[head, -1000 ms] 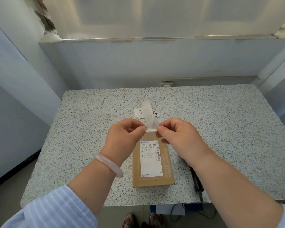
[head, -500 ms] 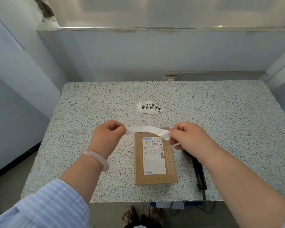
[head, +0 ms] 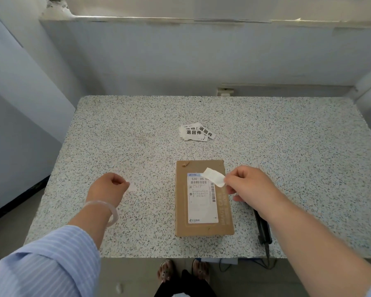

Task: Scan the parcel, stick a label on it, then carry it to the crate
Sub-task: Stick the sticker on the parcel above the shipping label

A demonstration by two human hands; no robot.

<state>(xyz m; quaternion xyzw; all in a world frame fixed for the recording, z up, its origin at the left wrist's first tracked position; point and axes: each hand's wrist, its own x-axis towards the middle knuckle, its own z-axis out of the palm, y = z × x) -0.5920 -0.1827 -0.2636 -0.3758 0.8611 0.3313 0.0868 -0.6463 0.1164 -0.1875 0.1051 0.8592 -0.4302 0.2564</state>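
Observation:
A brown cardboard parcel point(head: 204, 228) lies flat near the front edge of the speckled table point(head: 126, 136), with a white shipping label with a barcode on top. My right hand point(head: 250, 185) pinches a small white label point(head: 214, 180) just above the parcel's upper right corner. My left hand point(head: 109, 186) is to the left of the parcel, low over the table, with its fingers closed on a faint translucent backing strip point(head: 132, 186). A black scanner point(head: 263, 229) lies right of the parcel, partly under my right forearm. No crate is in view.
A small pile of printed labels point(head: 196, 132) lies mid-table beyond the parcel. Walls close in the table at the back and on both sides. A cable point(head: 263, 263) hangs below the front edge, and my feet point(head: 183, 270) stand beneath it.
My hands have pulled apart: the label came off its backing, the right hand keeps the label over the parcel, and the left hand moved left and down with the backing.

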